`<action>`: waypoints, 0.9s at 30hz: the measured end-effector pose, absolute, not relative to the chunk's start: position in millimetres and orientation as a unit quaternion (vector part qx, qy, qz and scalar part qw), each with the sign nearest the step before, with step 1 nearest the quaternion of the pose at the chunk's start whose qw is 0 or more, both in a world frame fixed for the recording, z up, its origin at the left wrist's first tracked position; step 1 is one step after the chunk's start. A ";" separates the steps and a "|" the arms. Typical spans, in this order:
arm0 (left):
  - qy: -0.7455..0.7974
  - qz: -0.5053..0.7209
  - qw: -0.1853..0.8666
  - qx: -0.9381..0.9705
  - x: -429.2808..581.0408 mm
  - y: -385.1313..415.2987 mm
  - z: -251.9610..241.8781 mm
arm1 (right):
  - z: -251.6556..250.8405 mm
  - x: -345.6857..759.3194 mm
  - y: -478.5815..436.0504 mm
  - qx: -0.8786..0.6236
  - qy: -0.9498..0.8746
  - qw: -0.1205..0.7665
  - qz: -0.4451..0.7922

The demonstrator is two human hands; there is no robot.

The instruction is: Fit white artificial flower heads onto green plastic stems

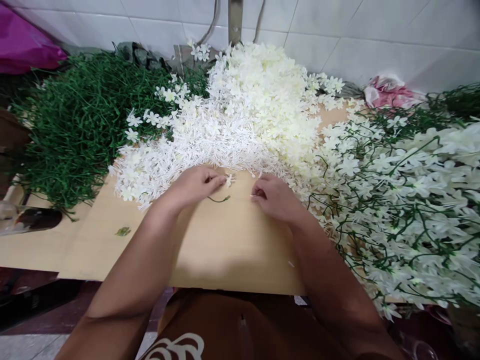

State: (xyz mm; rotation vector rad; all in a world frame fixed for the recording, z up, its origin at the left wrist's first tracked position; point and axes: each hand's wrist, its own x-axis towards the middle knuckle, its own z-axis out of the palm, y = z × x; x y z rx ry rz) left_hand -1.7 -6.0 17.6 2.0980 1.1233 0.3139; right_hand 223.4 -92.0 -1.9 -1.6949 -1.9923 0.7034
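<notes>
My left hand (198, 184) is closed in a pinch just in front of the white heap, with a small white artificial flower (230, 180) at its fingertips. A short green plastic stem (221, 200) shows below those fingers; whether the hand also grips it I cannot tell. To the right, my right hand (273, 194) has thumb and fingers pressed together. A tiny white bit shows at its fingertips, too small to name. Behind both hands lies a heap of white flower pieces (225, 137) with thin stalks, topped by cream-white blossoms (273, 85).
A big pile of green stems (86, 105) lies at the left. Flowers joined to green stems (412, 200) cover the right side. On the tan board (240, 250) are a green scrap (122, 231) and a white fleck. A tiled wall (360, 55) closes the back.
</notes>
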 end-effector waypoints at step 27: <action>0.560 0.418 0.335 0.633 27.2 69.0 34.2 | -20.8 234.0 -76.6 -0.637 -0.537 0.484 0.267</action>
